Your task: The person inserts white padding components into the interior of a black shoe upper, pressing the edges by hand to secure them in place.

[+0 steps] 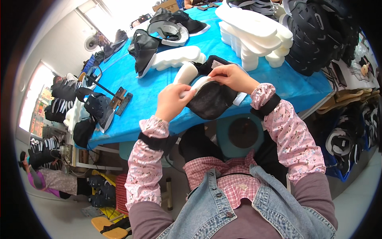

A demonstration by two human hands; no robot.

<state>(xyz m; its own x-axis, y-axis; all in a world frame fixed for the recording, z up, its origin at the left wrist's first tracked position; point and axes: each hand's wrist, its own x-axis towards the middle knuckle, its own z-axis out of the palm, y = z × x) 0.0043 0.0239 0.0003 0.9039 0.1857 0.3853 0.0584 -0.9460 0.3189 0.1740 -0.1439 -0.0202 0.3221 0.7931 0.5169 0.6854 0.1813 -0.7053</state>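
At the near edge of the blue-covered table I hold a black shoe upper (pixel 211 101) with a pale rim. My left hand (pixel 172 99) is closed in a pinch on the left end of that rim. Opposite it, my right hand (pixel 232 77) pinches the rim at the upper right, fingers pressed together. A rounded white foam piece (pixel 186 74) stands just beyond the upper; I cannot tell whether it is joined to it. Part of a black strap with a white label (pixel 217 63) shows behind my right hand. The upper's inside is mostly hidden.
White foam foot forms (pixel 250 36) are stacked at the far right, beside a tall pile of black shoes (pixel 318 36). More black uppers (pixel 145 51) lie farther back. A metal stand (pixel 119 99) sits at left. A blue crate (pixel 342 171) holds shoes at lower right. Another person (pixel 55 181) stands at far left.
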